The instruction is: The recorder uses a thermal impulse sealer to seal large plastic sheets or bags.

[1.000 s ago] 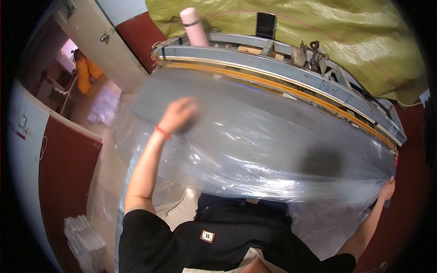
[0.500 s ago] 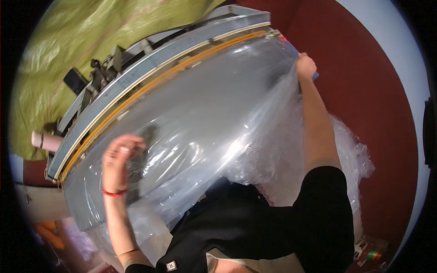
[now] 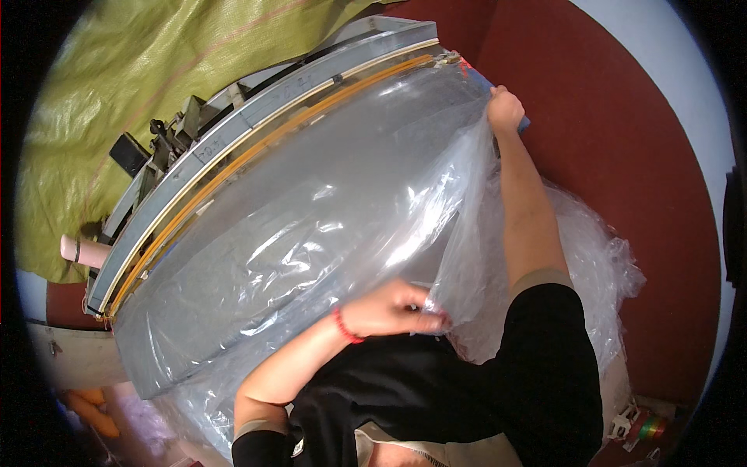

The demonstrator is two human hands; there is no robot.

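A large sheet of clear plastic film lies wrinkled over a grey tabletop and drops over its near edge. My right hand is closed on the film at the table's far right corner, arm stretched out. Folds of film run from that fist down toward me. Close to my body, my left hand, with a red bracelet at the wrist, has its fingers curled at the film's hanging part; the film gathers at its fingertips, which are partly blurred.
Along the table's far side runs a long grey metal beam with an orange strip. Behind it are a black device, a pink bottle and a yellow-green woven sheet. More bunched film lies at right over the dark red floor.
My left hand has swung from above the film at left to the near middle, at the hanging film. My right hand stays closed at the corner. The view has shifted slightly.
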